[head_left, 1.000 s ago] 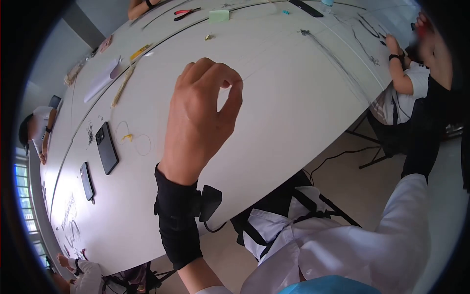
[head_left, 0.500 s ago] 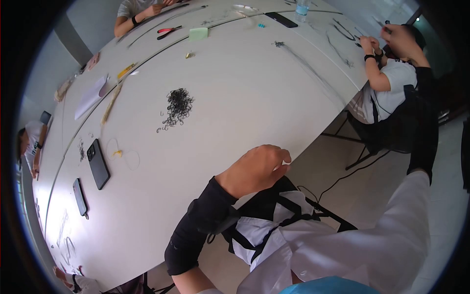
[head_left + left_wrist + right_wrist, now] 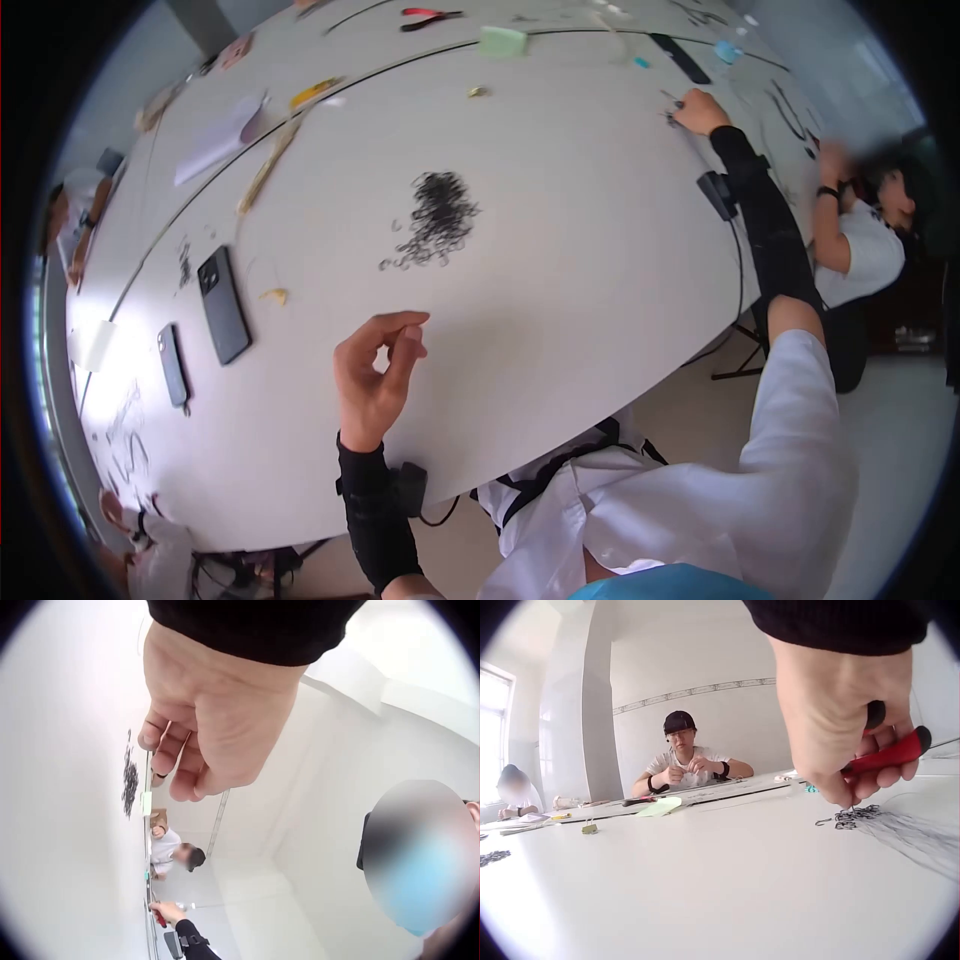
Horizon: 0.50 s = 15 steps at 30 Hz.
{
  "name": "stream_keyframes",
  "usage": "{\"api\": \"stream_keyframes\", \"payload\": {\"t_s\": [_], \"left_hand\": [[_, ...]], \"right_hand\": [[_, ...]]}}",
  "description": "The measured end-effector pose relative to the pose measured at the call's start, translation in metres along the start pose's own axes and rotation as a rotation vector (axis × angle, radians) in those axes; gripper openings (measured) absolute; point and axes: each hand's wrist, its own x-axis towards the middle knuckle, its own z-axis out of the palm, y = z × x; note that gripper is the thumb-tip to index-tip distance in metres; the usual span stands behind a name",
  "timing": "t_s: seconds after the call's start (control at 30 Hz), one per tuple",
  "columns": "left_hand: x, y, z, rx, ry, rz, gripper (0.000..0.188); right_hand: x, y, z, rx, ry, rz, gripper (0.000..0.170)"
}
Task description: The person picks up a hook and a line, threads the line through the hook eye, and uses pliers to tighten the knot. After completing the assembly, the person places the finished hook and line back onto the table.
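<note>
Dark grey covers the backs of a small phone [image 3: 173, 365] and a large phone [image 3: 224, 305], lying apart on the white table [image 3: 560, 270] at the left of the head view. Just right of the large phone is a small yellow piece [image 3: 275, 296]. Next, below the centre, the left hand [image 3: 380, 375] is raised with its fingers bent and its thumb tip close to the index finger, a narrow gap; whether anything fine is pinched there I cannot tell. Above it, near mid-frame, lies a loose heap of black hooks [image 3: 436, 215], with a brass-coloured clip [image 3: 478, 92] farther up. At the upper right, the right hand [image 3: 703, 112] grips a red-handled tool [image 3: 892, 754]; the right wrist view shows its fingertips at a hook cluster [image 3: 855, 817] with thin lines [image 3: 915, 838] trailing rightward.
</note>
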Motion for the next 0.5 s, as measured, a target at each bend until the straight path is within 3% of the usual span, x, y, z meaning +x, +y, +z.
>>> {"api": "stream_keyframes", "payload": {"t_s": [0.07, 0.1, 0.13, 0.2, 0.27, 0.3, 0.4, 0.43, 0.5], "left_hand": [[-0.002, 0.0, -0.016, 0.007, 0.119, -0.007, 0.013], [-0.003, 0.001, -0.031, 0.049, 0.221, -0.003, 0.012], [-0.008, -0.005, -0.043, 0.069, 0.239, -0.002, 0.012], [-0.006, -0.013, -0.051, 0.162, 0.372, 0.039, 0.014], [-0.009, -0.02, -0.072, 0.438, 0.532, 0.029, 0.015], [-0.013, -0.018, -0.08, 0.56, 0.552, -0.039, 0.019], [-0.019, -0.025, -0.087, 0.862, 0.512, 0.157, 0.024], [-0.021, -0.027, -0.083, 0.81, 0.462, 0.079, 0.029], [-0.023, -0.034, -0.084, 0.838, 0.436, 0.103, 0.021]], "right_hand": [[0.012, 0.007, 0.013, 0.025, 0.018, -0.084, 0.038], [0.037, 0.021, 0.028, 0.27, -0.132, -0.203, 0.039], [0.027, -0.01, 0.023, 0.054, -0.02, -0.092, 0.038], [0.035, 0.026, 0.034, 0.09, 0.053, -0.066, 0.038], [0.03, 0.02, 0.022, 0.116, -0.001, -0.028, 0.033], [0.03, 0.02, 0.016, 0.116, -0.043, -0.021, 0.032], [0.022, 0.019, 0.008, 0.146, -0.055, -0.005, 0.028], [0.018, 0.018, 0.005, 0.156, -0.047, -0.011, 0.028], [0.008, 0.011, -0.004, 0.181, -0.005, -0.039, 0.027]]}}
